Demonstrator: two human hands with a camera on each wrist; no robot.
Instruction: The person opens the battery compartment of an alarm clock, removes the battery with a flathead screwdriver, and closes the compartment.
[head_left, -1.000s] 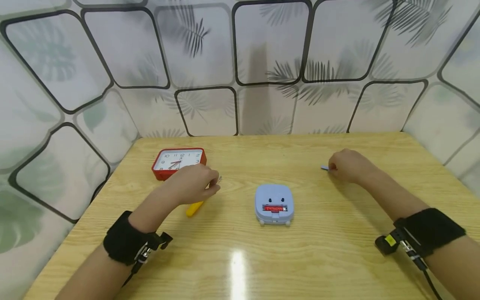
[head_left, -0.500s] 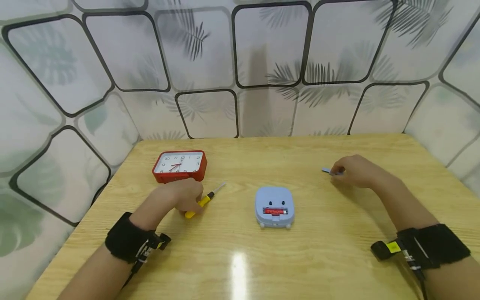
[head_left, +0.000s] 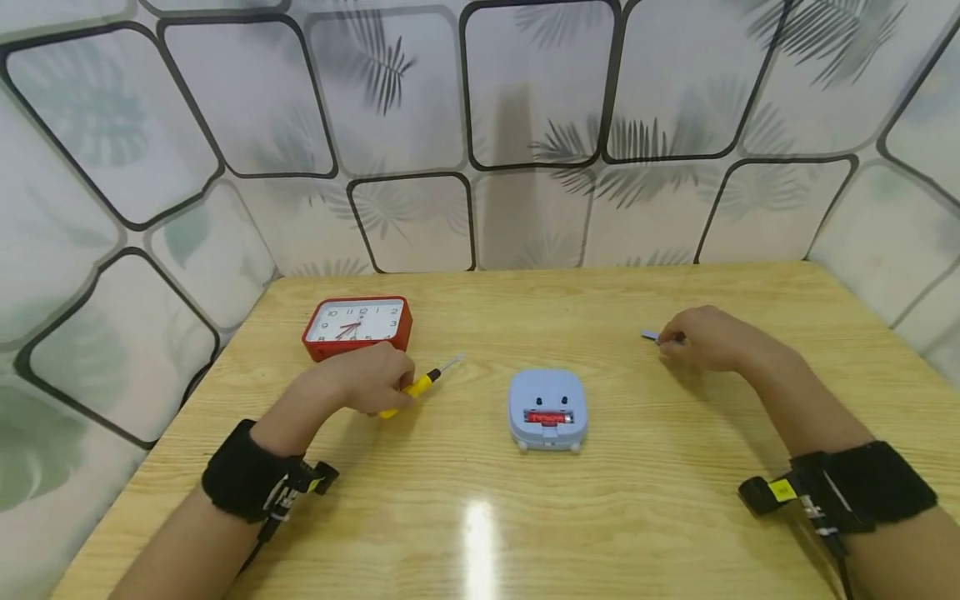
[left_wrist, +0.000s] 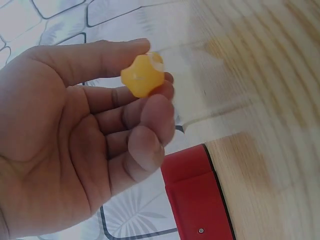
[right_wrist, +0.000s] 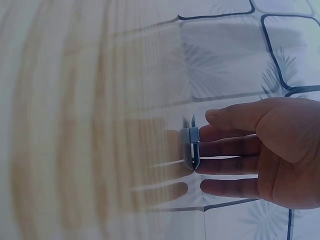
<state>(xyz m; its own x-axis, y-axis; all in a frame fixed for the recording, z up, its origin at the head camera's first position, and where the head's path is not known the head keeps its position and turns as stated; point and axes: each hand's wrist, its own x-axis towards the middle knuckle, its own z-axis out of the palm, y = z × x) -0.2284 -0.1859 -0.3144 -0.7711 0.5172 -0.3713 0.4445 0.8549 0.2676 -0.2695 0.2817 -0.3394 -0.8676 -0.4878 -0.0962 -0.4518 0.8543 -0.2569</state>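
Since half a second ago, your left grip (head_left: 371,379) and the yellow screwdriver (head_left: 427,382) had shifted slightly toward the back wall (head_left: 532,208); little else had changed. The tabletop (head_left: 600,517) carried everything else. The red clock (head_left: 352,321) lay face up just beyond your left grip, probably set back to leave you working room. The pale-blue device (head_left: 547,383) sat between your two grips, its recess upward, likely so you could reach inside. You pinched the screwdriver's handle between thumb and fingers, shaft pointing away, which seemed to leave the tip free. Your right grip (head_left: 705,339), fingers straight and thumb apart, had its fingertips at a small grey-blue piece (right_wrist: 194,135), perhaps to steady it. The red battery (head_left: 549,417) sat within the device's recess.
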